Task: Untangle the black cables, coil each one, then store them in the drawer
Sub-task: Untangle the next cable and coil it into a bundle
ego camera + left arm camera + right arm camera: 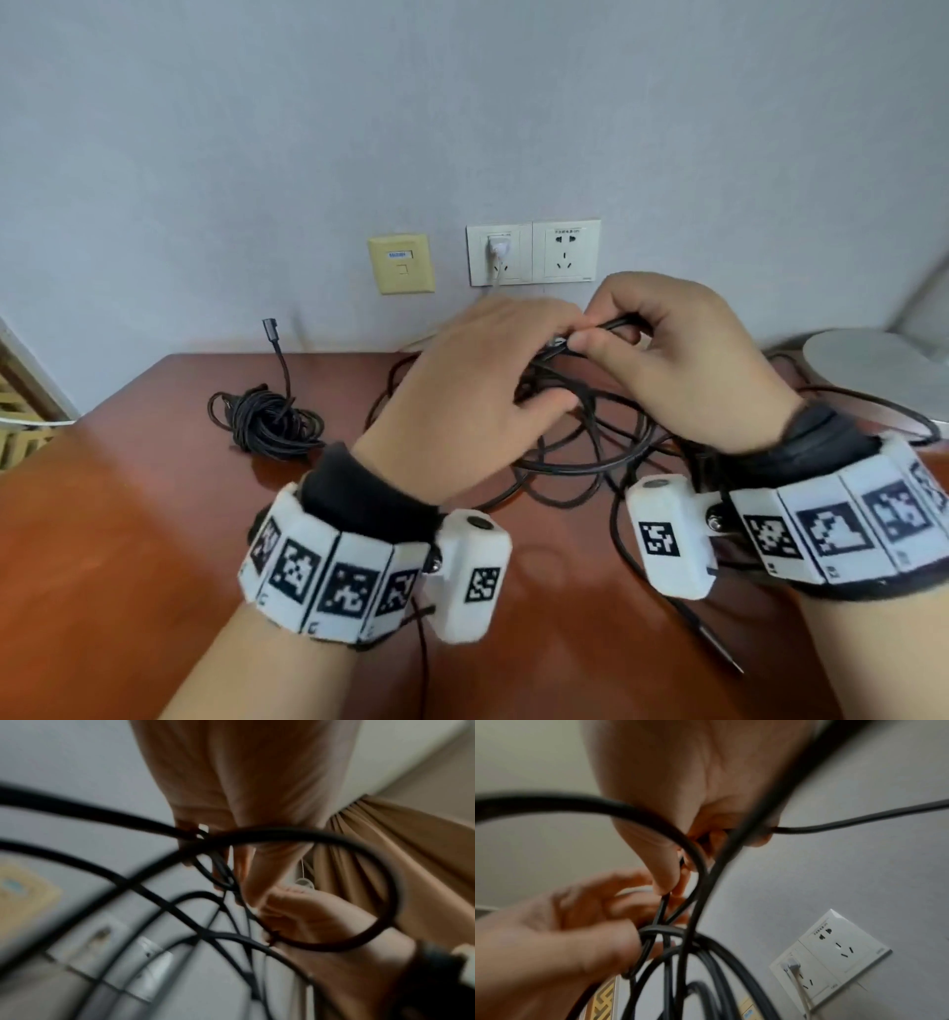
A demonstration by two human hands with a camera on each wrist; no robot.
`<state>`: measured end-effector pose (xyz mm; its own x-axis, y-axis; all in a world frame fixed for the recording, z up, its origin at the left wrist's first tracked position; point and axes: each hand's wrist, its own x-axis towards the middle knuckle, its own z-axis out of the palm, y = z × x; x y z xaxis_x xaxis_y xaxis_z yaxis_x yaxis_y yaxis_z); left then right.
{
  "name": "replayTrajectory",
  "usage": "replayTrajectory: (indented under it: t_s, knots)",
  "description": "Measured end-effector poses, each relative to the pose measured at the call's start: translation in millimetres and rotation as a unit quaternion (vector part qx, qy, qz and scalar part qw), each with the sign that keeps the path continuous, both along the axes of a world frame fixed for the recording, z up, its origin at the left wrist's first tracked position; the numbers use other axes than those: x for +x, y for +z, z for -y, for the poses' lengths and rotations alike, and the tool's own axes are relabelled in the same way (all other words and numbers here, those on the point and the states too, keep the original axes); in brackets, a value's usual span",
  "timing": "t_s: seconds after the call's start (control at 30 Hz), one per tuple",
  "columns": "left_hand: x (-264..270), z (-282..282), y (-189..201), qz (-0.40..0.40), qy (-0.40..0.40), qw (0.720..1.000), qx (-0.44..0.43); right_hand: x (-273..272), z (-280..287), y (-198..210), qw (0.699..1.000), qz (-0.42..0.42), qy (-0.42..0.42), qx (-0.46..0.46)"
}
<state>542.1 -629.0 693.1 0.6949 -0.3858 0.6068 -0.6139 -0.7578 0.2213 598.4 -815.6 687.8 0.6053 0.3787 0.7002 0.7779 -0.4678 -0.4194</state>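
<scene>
A tangle of thick black cable point(575, 462) lies on the reddish wooden table point(128, 514) under both hands, raised at its top. My left hand point(477, 390) curls its fingers round several loops of that tangle point(654, 935). My right hand point(667, 354) pinches one black strand point(611, 325) between thumb and fingers just above the left hand. In the right wrist view the strand point(834, 823) leaves the fingers to the right. A second, thin black cable point(272, 421) sits bunched at the left of the table, its plug end standing up. No drawer shows.
Wall sockets point(534, 252) with a white plug and a yellow data plate point(401, 263) sit on the wall behind the table. A round grey object point(873, 370) stands at the right edge. A metal-tipped cable end point(719, 652) lies near the front. A brown curtain point(411, 862) hangs nearby.
</scene>
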Motion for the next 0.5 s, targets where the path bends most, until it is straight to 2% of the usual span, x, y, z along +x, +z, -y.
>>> replayTrajectory:
  t_s: [0.1, 0.17, 0.3, 0.4, 0.5]
  knots:
    - [8, -12, -10, -0.010, 0.026, 0.999, 0.037, 1, 3, 0, 1.000, 0.005, 0.013, 0.009]
    - [10, -23, -9, -0.037, 0.023, 0.999, 0.026, 3, 10, 2, 1.000, 0.003, 0.010, 0.018]
    - [11, -43, -1, -0.067, 0.068, 0.995, 0.019, 12, 31, 6, 0.999, 0.022, -0.038, 0.012]
    - [7, -43, 0, -0.108, 0.048, 0.992, -0.045, 13, 34, 2, 0.995, 0.043, -0.072, -0.053]
    - [3, -35, 1, -0.129, 0.071, 0.976, -0.161, 8, 21, -1, 0.993, 0.050, -0.067, -0.087]
